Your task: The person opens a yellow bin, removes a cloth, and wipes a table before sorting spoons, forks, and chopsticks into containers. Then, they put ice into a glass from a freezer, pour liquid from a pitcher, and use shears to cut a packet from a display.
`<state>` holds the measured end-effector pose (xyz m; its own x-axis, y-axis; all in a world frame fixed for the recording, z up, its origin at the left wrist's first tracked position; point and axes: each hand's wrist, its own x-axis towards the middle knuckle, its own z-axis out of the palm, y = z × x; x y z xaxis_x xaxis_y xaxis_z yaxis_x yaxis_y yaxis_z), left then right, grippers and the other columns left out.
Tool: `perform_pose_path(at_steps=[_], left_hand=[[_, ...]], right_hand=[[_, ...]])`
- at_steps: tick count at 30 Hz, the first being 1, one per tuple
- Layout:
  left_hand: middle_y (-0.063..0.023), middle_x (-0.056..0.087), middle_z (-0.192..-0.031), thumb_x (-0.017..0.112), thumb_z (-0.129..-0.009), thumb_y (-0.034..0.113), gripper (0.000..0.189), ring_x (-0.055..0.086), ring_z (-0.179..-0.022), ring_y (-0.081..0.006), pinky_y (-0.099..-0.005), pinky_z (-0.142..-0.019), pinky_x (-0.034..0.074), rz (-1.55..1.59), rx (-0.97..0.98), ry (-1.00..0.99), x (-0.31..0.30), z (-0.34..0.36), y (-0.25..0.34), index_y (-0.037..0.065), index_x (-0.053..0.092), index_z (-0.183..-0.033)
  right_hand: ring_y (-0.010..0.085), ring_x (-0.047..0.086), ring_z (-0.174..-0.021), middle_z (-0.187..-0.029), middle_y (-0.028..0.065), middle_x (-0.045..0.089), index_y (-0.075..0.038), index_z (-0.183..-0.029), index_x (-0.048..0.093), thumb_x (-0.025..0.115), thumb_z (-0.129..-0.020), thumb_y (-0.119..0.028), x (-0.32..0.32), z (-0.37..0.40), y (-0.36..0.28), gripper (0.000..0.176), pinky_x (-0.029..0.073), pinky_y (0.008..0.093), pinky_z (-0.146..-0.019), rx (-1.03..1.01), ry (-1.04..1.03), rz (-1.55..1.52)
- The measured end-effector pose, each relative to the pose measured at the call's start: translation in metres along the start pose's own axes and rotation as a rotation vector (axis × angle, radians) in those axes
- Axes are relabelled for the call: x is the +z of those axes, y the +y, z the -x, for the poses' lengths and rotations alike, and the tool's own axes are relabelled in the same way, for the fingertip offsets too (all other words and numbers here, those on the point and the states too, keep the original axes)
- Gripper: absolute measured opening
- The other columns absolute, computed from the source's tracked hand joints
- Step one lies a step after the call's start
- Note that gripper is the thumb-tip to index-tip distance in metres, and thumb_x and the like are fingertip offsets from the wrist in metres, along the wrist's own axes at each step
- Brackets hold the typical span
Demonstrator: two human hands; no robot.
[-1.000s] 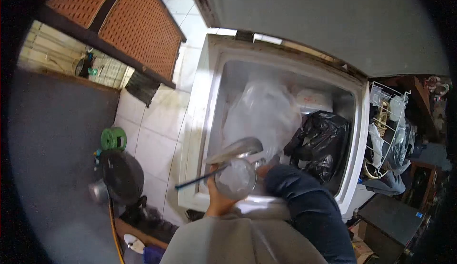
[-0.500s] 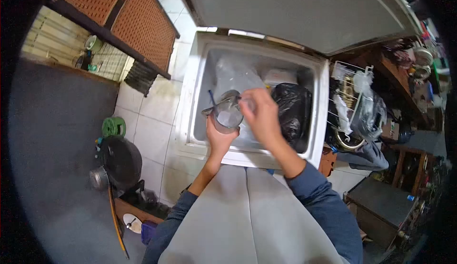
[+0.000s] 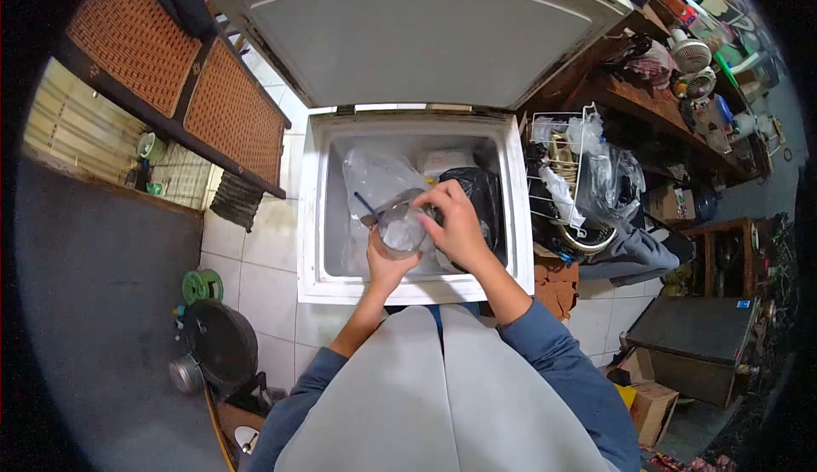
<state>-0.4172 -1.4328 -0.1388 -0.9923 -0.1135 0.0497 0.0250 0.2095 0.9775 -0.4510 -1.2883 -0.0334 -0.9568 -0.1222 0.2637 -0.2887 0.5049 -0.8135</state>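
My left hand is wrapped round a clear glass from below, over the open chest freezer. A dark blue straw-like stick leans out of the glass toward the upper left. At the glass's right rim, my right hand has its fingers bent and pressed together; what they hold, if anything, is too small to tell. Below the hands in the freezer lie a clear plastic bag, a black plastic bag and a whitish container.
The raised freezer lid stands behind. Right of the freezer is a white wire rack with plastic bags. A woven-panel screen stands at upper left; a black pan and a green object are at lower left.
The view has shifted, showing more of the lid and the room at right. My left hand still holds the glass, and my right hand stays at its rim.
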Motion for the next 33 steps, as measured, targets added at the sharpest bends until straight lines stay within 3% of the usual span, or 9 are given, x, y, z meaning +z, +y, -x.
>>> perform_pose_path(at_steps=[4, 6, 9, 12, 14, 15, 18, 24, 33], left_hand=[[-0.0091, 0.054, -0.106, 0.081, -0.049, 0.011, 0.074, 0.052, -0.098, -0.0188, -0.0331, -0.087, 0.041, 0.246, -0.201, -0.346, -0.027, 0.004, -0.014, 0.001, 0.045, -0.113], [-0.0085, 0.053, -0.107, 0.08, -0.051, 0.009, 0.074, 0.051, -0.101, -0.0181, -0.0328, -0.089, 0.04, 0.216, -0.148, -0.379, -0.036, 0.01, -0.021, 0.001, 0.044, -0.115], [-0.0077, 0.057, -0.103, 0.079, -0.053, 0.01, 0.069, 0.054, -0.096, -0.0154, -0.0297, -0.084, 0.042, 0.242, -0.206, -0.385, -0.045, 0.015, -0.024, 0.0, 0.047, -0.113], [-0.0064, 0.051, -0.11, 0.079, -0.051, 0.01, 0.075, 0.049, -0.102, -0.0173, -0.031, -0.09, 0.038, 0.273, -0.325, -0.514, -0.063, 0.011, -0.031, 0.004, 0.043, -0.116], [-0.0072, 0.051, -0.111, 0.079, -0.051, 0.009, 0.076, 0.049, -0.102, -0.017, -0.0311, -0.09, 0.038, 0.313, -0.31, -0.454, -0.069, 0.01, -0.019, 0.004, 0.042, -0.117], [-0.008, 0.051, -0.113, 0.078, -0.05, 0.008, 0.078, 0.049, -0.102, -0.0167, -0.0313, -0.09, 0.039, 0.359, -0.279, -0.393, -0.069, 0.007, -0.012, 0.004, 0.04, -0.118], [-0.0087, 0.05, -0.117, 0.076, -0.05, 0.006, 0.08, 0.048, -0.103, -0.0162, -0.0318, -0.09, 0.039, 0.32, -0.262, -0.381, -0.084, 0.011, -0.033, 0.005, 0.037, -0.12], [-0.0082, 0.051, -0.114, 0.077, -0.053, 0.005, 0.07, 0.049, -0.103, -0.0189, -0.0326, -0.088, 0.041, 0.287, -0.394, -0.303, -0.108, 0.03, -0.041, 0.005, 0.043, -0.114], [-0.0087, 0.05, -0.111, 0.074, -0.051, -0.004, 0.078, 0.051, -0.103, -0.0219, -0.0351, -0.088, 0.043, 0.267, -0.299, -0.27, -0.094, 0.007, -0.041, 0.007, 0.038, -0.119]], right_hand=[[0.0241, 0.05, -0.097, -0.106, 0.0127, 0.049, -0.011, -0.119, 0.047, 0.055, -0.062, 0.005, -0.001, 0.011, 0.047, 0.06, 0.042, 0.0304, -0.083, 0.156, -0.206, -0.05], [0.0185, 0.045, -0.105, -0.119, 0.011, 0.045, -0.013, -0.131, 0.035, 0.049, -0.061, 0.007, 0.005, 0.017, 0.056, 0.074, 0.039, 0.0295, -0.086, 0.349, -0.42, -0.401], [0.0148, 0.049, -0.097, -0.113, 0.0076, 0.048, -0.014, -0.13, 0.037, 0.049, -0.064, 0.008, 0.02, 0.018, 0.075, 0.07, 0.044, 0.0281, -0.079, 0.254, -0.522, -0.65], [0.0117, 0.054, -0.083, -0.101, 0.0053, 0.053, -0.012, -0.124, 0.044, 0.049, -0.07, 0.005, 0.035, 0.018, 0.076, 0.057, 0.048, 0.0249, -0.064, 0.551, -0.6, -0.634], [0.0101, 0.056, -0.071, -0.088, 0.0035, 0.056, -0.009, -0.115, 0.051, 0.05, -0.077, -0.002, 0.051, 0.01, 0.096, 0.039, 0.049, 0.0231, -0.052, 0.569, -0.348, -0.361], [0.0162, 0.061, -0.069, -0.093, 0.011, 0.061, -0.007, -0.114, 0.051, 0.053, -0.076, -0.006, 0.058, 0.003, 0.114, 0.038, 0.053, 0.0275, -0.054, 0.693, -0.28, -0.372], [0.0217, 0.062, -0.073, -0.088, 0.0109, 0.061, -0.005, -0.108, 0.053, 0.052, -0.076, -0.007, 0.07, -0.024, 0.145, 0.033, 0.053, 0.0329, -0.052, 0.997, -0.161, -0.246], [0.04, 0.058, -0.081, -0.097, 0.0233, 0.057, -0.003, -0.105, 0.051, 0.055, -0.076, -0.013, 0.13, -0.048, 0.175, 0.031, 0.049, 0.0445, -0.068, 0.655, -0.097, 0.397], [0.0358, 0.052, -0.088, -0.097, 0.0156, 0.047, -0.01, -0.104, 0.047, 0.063, -0.07, -0.008, 0.153, -0.057, 0.127, 0.037, 0.044, 0.044, -0.072, 0.481, 0.389, 0.48]])
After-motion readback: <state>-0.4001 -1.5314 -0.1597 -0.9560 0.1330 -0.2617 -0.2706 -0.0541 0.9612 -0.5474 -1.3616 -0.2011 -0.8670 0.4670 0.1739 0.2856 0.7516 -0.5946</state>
